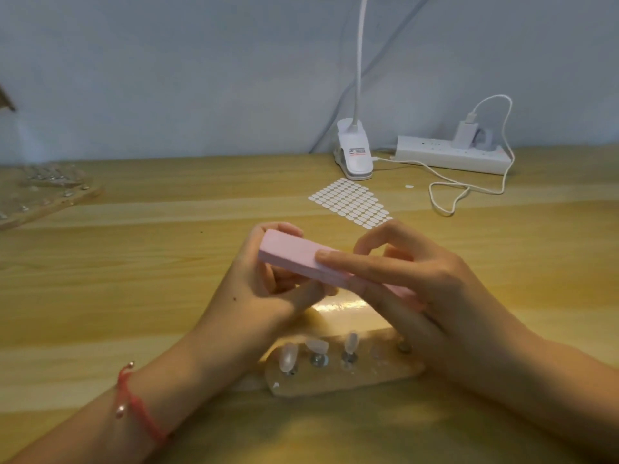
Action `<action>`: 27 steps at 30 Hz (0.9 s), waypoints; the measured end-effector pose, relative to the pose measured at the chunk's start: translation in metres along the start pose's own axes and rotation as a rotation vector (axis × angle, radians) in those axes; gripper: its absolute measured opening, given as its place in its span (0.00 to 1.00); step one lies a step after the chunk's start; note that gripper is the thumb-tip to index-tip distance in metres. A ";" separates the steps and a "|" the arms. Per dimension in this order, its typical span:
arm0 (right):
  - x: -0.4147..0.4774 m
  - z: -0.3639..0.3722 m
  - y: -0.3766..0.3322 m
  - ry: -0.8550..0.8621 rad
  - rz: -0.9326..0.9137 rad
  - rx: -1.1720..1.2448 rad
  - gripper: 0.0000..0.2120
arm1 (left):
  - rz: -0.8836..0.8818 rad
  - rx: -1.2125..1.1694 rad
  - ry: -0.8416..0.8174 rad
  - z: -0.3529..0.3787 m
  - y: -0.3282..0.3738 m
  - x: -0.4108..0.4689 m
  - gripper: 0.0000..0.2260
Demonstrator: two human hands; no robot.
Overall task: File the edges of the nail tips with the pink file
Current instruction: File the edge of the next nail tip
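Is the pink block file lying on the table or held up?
Held up: the right hand grips the pink block file above the wooden nail-tip stand, the left hand curled at its far end.

Long, blocky pink file [294, 259] slants above the wooden board [335, 383]; three clear nail tips [288, 356] stand upright on it.

Wooden tabletop [134, 279] set against a pale wall [167, 78]. At the far edge, a white clip lamp [355, 155] is shown beside a power strip [449, 155], into which a charger [464, 132] is plugged. Its cable [469, 189] is looped on the wood. A sheet of oval stickers [351, 202] is laid nearby, and a wooden board [43, 195] is seen at far left.
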State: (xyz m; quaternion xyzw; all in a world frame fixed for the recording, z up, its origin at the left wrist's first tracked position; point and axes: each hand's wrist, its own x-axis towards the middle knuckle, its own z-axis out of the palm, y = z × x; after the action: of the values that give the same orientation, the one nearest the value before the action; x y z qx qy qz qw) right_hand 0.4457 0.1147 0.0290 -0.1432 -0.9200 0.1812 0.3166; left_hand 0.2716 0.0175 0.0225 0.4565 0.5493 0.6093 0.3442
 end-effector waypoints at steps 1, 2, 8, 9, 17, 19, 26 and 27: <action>0.001 0.001 0.002 0.020 0.002 -0.003 0.16 | 0.005 -0.003 -0.009 0.003 0.000 -0.001 0.25; 0.002 0.000 0.006 0.051 0.025 -0.002 0.16 | 0.002 -0.015 -0.013 0.003 0.001 -0.002 0.26; -0.004 -0.005 0.031 0.111 0.222 -0.014 0.15 | -0.005 -0.052 0.083 -0.008 0.004 -0.003 0.29; -0.005 -0.004 0.031 0.103 0.228 -0.019 0.16 | -0.003 -0.042 0.087 -0.008 0.005 -0.004 0.29; -0.007 -0.002 0.036 0.050 0.242 -0.040 0.15 | 0.119 0.174 0.069 -0.008 0.021 -0.007 0.26; -0.008 -0.002 0.038 0.047 0.235 -0.048 0.15 | 0.157 0.192 0.070 -0.008 0.026 -0.007 0.24; -0.007 -0.001 0.037 0.045 0.235 -0.048 0.15 | 0.180 0.258 0.000 -0.002 0.040 -0.011 0.28; -0.007 -0.001 0.036 0.044 0.238 -0.048 0.15 | 0.171 0.268 -0.020 -0.001 0.041 -0.012 0.28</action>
State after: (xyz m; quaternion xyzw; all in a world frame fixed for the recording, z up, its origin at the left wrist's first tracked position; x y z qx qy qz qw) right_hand 0.4569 0.1448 0.0109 -0.2628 -0.8934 0.1925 0.3093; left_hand 0.2785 -0.0002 0.0611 0.5495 0.5815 0.5530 0.2324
